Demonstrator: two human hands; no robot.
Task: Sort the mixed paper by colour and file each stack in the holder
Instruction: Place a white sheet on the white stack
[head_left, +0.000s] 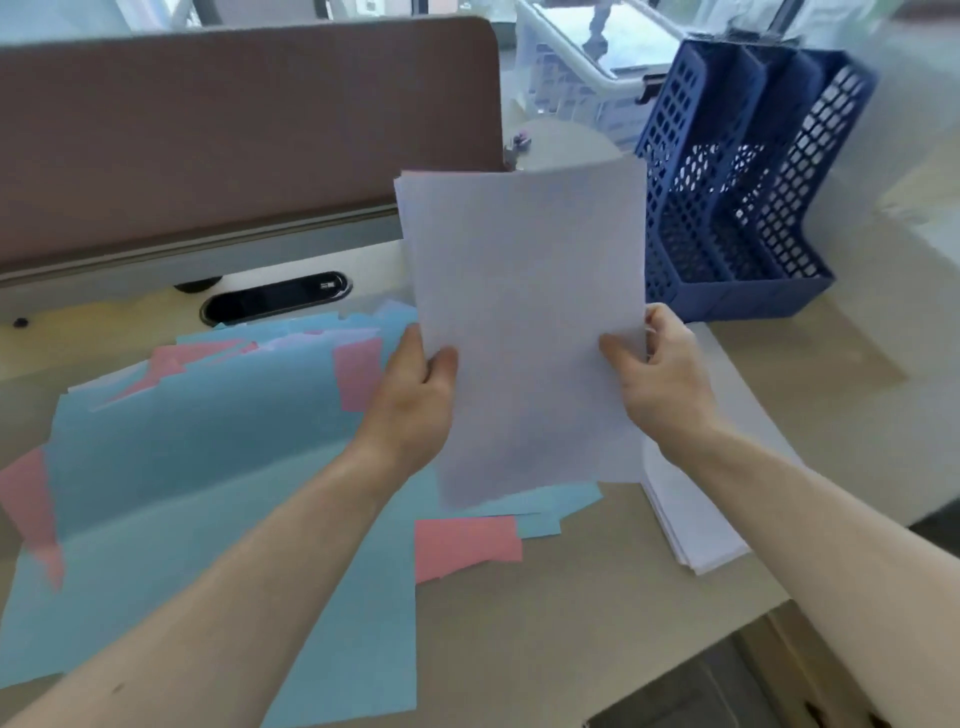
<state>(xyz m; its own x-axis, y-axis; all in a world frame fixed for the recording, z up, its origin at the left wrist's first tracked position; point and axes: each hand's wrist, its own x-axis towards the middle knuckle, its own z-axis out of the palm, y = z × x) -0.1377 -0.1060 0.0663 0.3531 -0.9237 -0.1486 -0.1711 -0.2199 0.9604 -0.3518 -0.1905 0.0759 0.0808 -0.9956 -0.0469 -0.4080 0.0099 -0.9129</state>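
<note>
A person holds a sheaf of white sheets (530, 322) upright above the surface (571, 639), both bare forearms reaching forward. The left hand (415, 400) grips the sheaf's lower left edge, thumb on the front and fingers behind. The right hand (660, 379) grips the lower right edge the same way, its fingers (655, 318) curled round the margin.

Just beyond the sheaf on the right stands the blue mesh holder (737, 171), its slots open to view. Under the right forearm lies a white stack (696, 530). On the left, blue paper (208, 441) lies mixed with pink paper (467, 545), spread loose under the left arm.

A brown partition (234, 130) closes the back, with a black cable port (275, 299) below it. A small mark on the port is too blurred to read.
</note>
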